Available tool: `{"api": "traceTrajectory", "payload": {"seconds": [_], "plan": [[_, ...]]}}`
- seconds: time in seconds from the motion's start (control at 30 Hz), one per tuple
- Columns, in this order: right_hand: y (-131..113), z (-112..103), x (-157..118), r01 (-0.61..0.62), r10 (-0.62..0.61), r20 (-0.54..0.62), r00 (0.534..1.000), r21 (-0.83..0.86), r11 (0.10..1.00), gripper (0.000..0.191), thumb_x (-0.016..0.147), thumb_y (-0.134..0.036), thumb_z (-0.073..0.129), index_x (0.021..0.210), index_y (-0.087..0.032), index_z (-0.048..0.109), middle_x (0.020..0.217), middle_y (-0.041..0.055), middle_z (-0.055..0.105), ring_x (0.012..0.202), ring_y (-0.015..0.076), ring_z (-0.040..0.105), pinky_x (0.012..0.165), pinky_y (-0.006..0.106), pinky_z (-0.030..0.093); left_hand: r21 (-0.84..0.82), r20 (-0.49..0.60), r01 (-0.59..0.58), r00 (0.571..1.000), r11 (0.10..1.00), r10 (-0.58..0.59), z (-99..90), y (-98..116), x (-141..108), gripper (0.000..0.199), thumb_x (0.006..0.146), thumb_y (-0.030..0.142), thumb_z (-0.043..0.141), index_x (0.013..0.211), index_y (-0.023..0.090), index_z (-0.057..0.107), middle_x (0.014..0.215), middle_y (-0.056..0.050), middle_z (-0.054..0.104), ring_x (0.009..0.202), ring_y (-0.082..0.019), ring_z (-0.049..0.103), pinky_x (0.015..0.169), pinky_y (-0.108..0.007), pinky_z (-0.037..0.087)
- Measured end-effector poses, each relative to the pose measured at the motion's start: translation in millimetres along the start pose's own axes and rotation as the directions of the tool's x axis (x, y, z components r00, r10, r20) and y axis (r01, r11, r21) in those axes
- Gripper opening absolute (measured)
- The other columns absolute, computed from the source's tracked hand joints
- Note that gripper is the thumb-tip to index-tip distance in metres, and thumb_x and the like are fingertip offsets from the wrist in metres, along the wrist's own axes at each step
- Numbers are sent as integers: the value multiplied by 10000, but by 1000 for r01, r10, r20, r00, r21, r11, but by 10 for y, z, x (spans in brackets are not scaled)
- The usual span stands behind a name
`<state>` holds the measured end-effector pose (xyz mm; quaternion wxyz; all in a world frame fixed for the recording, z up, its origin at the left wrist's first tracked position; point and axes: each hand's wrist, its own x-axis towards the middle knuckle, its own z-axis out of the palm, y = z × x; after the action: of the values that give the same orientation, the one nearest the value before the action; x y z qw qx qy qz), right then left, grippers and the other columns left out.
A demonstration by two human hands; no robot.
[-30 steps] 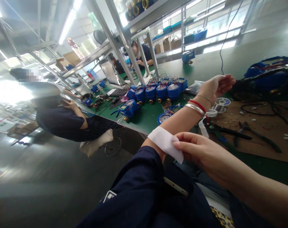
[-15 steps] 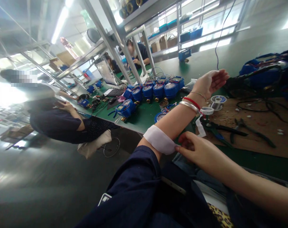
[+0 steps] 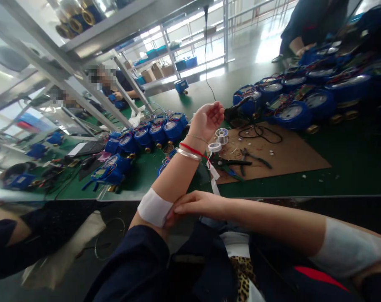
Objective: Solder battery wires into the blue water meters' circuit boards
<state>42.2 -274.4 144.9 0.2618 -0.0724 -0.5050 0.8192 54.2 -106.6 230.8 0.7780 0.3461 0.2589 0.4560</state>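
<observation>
My left hand (image 3: pixel 207 119) is raised over the bench, palm turned up, fingers loosely curled and holding nothing. A silver bangle (image 3: pixel 188 154) and a red string bracelet (image 3: pixel 190 147) circle that wrist. Around the left forearm, near the rolled dark sleeve, lies a white patch (image 3: pixel 154 208) of thin material. My right hand (image 3: pixel 190 207) is closed at the patch's lower edge, with thumb and fingers pinched there; the fingertips are partly hidden under the arm. Another white patch (image 3: pixel 348 247) covers my right forearm.
Blue water meters (image 3: pixel 157 134) with brass fittings stand in rows on the green bench (image 3: pixel 190 191). Pliers (image 3: pixel 256 159), a solder wire spool (image 3: pixel 222 136) and a white tape roll (image 3: pixel 214 147) lie around a cardboard sheet (image 3: pixel 291 155). Co-workers sit or stand nearby.
The view has swung right, showing more meters and a co-worker there. My right hand has shifted further under the left forearm along the patch edge. The right forearm's patch has come into view.
</observation>
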Motion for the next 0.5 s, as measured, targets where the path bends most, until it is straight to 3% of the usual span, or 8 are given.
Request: {"api": "traceTrajectory", "payload": {"seconds": [0.07,0.17,0.23,0.3,0.33,0.37,0.4,0.5], "plan": [[11,-123,-119,-72,64,-71,995,-115,991,349,826,-411,635,991,-105,661,1006,91,687,987,172,632,974,314,430,-5,41,-4,999,1000,4,9,59,-56,150,837,141,458,777,111,592,678,8,615,648,-58,604,779,-207,480],[-202,-315,-358,-186,165,-104,981,-245,952,372,854,-409,595,1069,-108,635,1054,107,678,901,170,658,875,314,487,47,80,-20,997,999,16,10,166,-233,145,833,158,476,836,110,613,703,-4,631,660,-70,616,757,-206,489],[-445,-522,-530,-195,144,-162,976,-371,908,365,879,-417,548,1063,-113,630,1069,106,675,871,166,664,846,304,496,88,83,-33,996,996,26,-27,242,-409,162,841,169,472,866,110,622,709,-14,634,671,-80,624,730,-203,496],[-672,-825,-678,-245,68,-324,944,-544,802,380,896,-433,497,1087,-124,609,1084,94,670,916,176,657,854,300,494,96,94,-25,995,995,16,-109,313,-612,176,855,166,452,848,113,619,716,-16,630,651,-77,616,691,-198,499],[-752,-1007,-735,-318,24,-411,911,-666,675,388,910,-426,459,1120,-131,598,1082,86,672,916,173,655,850,292,492,87,102,-15,995,996,6,-167,345,-716,183,861,159,439,829,115,614,725,-16,627,638,-73,608,674,-195,500],[-802,-1201,-778,-439,-45,-515,856,-771,460,384,921,-403,418,1140,-145,597,1063,72,679,898,166,657,832,277,491,74,106,-7,994,997,-1,-234,374,-819,191,865,150,428,814,116,609,738,-15,623,631,-70,600,663,-195,500],[-820,-1396,-806,-574,-116,-596,795,-800,177,370,914,-391,406,1130,-175,614,1019,50,690,880,163,655,812,268,489,62,103,-2,995,998,-5,-307,400,-921,196,868,143,421,807,116,605,752,-15,619,631,-69,595,658,-195,501],[-739,-1885,-816,-661,-172,-644,745,-747,-66,323,816,-311,525,1055,-149,669,1063,112,667,989,252,613,860,331,448,38,39,-21,999,999,19,-547,469,-1213,185,861,131,428,811,115,606,781,-18,604,646,-70,585,659,-199,504]]}}
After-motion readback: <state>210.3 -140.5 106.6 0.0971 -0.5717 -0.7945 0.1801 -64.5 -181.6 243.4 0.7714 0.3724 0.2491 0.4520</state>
